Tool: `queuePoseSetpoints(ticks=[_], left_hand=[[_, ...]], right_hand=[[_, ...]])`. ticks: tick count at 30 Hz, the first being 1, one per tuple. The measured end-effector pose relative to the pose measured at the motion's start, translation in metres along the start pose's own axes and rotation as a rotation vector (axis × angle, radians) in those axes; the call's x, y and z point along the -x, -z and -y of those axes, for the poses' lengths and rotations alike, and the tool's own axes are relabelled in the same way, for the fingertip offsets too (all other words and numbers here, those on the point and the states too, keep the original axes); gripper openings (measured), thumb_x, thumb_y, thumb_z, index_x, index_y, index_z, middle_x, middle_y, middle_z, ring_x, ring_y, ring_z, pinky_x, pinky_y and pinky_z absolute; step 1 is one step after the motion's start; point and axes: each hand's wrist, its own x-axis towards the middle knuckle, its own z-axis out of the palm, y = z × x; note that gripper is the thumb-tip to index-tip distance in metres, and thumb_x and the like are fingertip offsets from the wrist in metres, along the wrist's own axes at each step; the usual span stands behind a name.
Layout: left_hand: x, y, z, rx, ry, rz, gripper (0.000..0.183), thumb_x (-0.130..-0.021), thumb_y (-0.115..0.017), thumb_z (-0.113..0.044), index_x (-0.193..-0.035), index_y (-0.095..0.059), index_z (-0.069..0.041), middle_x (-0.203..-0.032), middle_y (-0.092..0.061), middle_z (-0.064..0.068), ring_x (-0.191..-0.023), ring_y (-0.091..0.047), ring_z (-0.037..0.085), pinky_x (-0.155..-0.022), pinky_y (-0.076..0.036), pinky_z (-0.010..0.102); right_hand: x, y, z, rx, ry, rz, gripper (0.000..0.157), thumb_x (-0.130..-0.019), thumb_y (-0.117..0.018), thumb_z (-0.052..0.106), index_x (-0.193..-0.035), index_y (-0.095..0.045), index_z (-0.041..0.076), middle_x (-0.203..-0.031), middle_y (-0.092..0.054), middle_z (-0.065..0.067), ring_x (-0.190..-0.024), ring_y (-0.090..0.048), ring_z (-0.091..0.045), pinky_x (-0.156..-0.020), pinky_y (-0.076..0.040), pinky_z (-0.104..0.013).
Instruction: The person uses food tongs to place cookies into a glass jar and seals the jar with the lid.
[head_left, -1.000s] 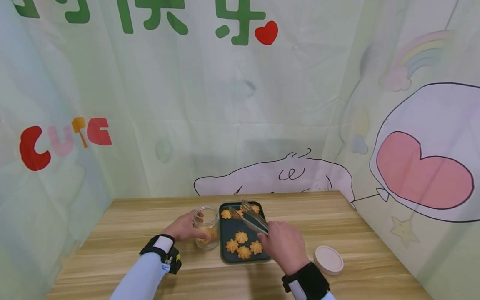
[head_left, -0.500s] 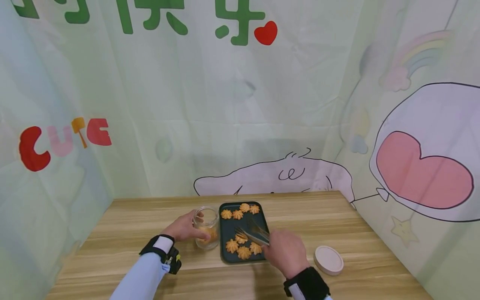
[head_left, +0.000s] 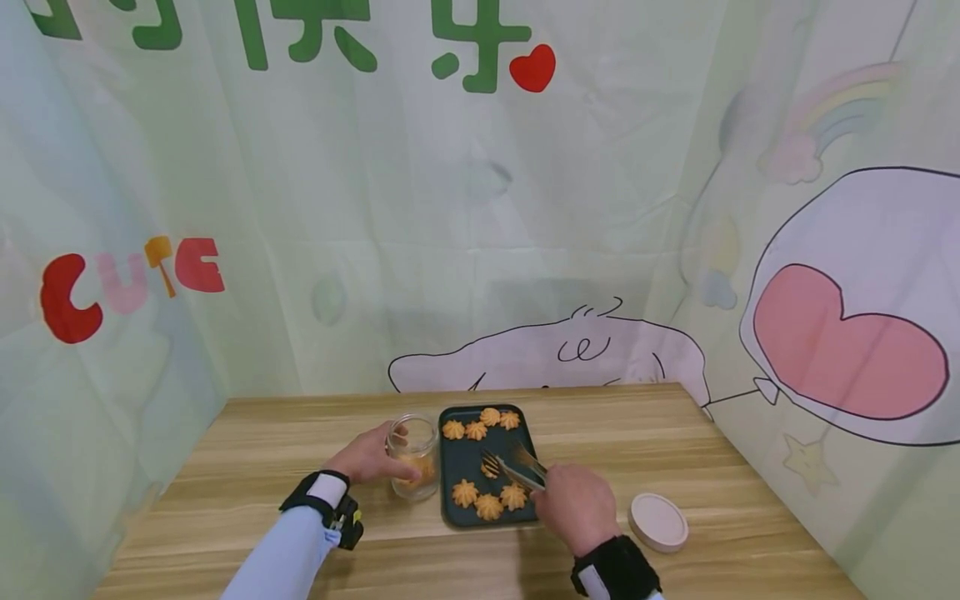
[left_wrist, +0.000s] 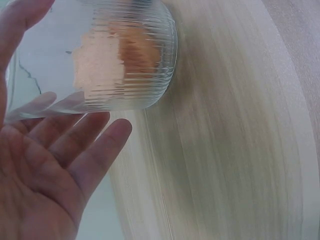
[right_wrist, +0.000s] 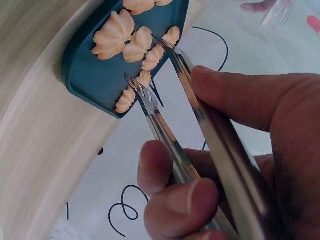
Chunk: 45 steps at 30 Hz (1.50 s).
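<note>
My left hand (head_left: 367, 455) holds a clear glass jar (head_left: 417, 440), its thumb across the front. The jar is lidless and stands upright left of the tray, with golden cookies (left_wrist: 117, 55) inside. In the left wrist view the fingers curve along the ribbed glass. My right hand (head_left: 577, 508) grips metal tongs (head_left: 531, 480) over a dark baking tray (head_left: 461, 461). The tong tips are parted and overlap one swirled cookie (head_left: 490, 468) mid-tray. Three cookies (head_left: 488, 507) lie at the tray's near end, and several more (head_left: 476, 430) at its far end.
A round pale lid (head_left: 658, 522) lies on the wooden table (head_left: 600, 417) to the right of my right hand. A printed cloth backdrop (head_left: 420, 250) rises behind the table and along both sides.
The tongs came down from the tray's far end to the near group of cookies. In the last half second they shifted slightly away from me. My left hand and the jar have stayed put.
</note>
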Motion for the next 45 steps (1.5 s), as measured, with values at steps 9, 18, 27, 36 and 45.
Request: queuePoseSetpoints(ticks=[9,18,27,36,45], left_hand=[[0.000,-0.001,0.000,-0.010,-0.002,0.000,0.071,-0.069,-0.092,-0.030,-0.125,-0.055,-0.006,-0.124,-0.061,0.010,-0.114,-0.056,0.030,-0.096,-0.044,0.051],[0.001,-0.001,-0.001,-0.010,0.008,-0.006,0.072,-0.069,-0.092,-0.029,-0.125,-0.055,-0.006,-0.123,-0.061,0.010,-0.113,-0.056,0.029,-0.095,-0.045,0.050],[0.001,-0.002,-0.001,-0.010,0.016,-0.006,0.072,-0.068,-0.092,-0.029,-0.126,-0.055,-0.007,-0.124,-0.061,0.010,-0.113,-0.056,0.029,-0.095,-0.044,0.051],[0.001,-0.002,0.000,-0.012,0.017,-0.007,0.072,-0.068,-0.092,-0.030,-0.125,-0.056,-0.007,-0.123,-0.062,0.010,-0.112,-0.056,0.029,-0.094,-0.045,0.050],[0.001,-0.002,0.000,-0.006,0.020,-0.004,0.072,-0.068,-0.092,-0.029,-0.126,-0.055,-0.006,-0.124,-0.061,0.010,-0.112,-0.056,0.029,-0.094,-0.045,0.050]], right_hand=[[0.002,-0.004,0.002,-0.006,0.008,0.009,0.035,-0.082,-0.078,0.031,-0.064,-0.057,0.008,-0.055,-0.047,0.000,-0.049,-0.047,-0.017,-0.044,-0.041,-0.037],[0.002,-0.013,0.003,0.036,0.035,-0.050,0.035,-0.081,-0.079,0.028,-0.062,-0.060,0.006,-0.056,-0.050,-0.003,-0.050,-0.052,-0.020,-0.045,-0.047,-0.042],[0.001,-0.018,0.000,0.045,0.053,-0.085,0.035,-0.081,-0.080,0.029,-0.062,-0.060,0.007,-0.055,-0.049,-0.002,-0.048,-0.050,-0.019,-0.044,-0.045,-0.041],[0.001,-0.017,-0.001,0.026,0.054,-0.072,0.035,-0.082,-0.080,0.028,-0.064,-0.057,0.008,-0.054,-0.044,0.000,-0.047,-0.044,-0.015,-0.043,-0.040,-0.035],[0.000,-0.018,-0.003,0.040,0.069,-0.068,0.035,-0.083,-0.079,0.030,-0.066,-0.058,0.008,-0.054,-0.044,0.000,-0.048,-0.044,-0.015,-0.043,-0.040,-0.035]])
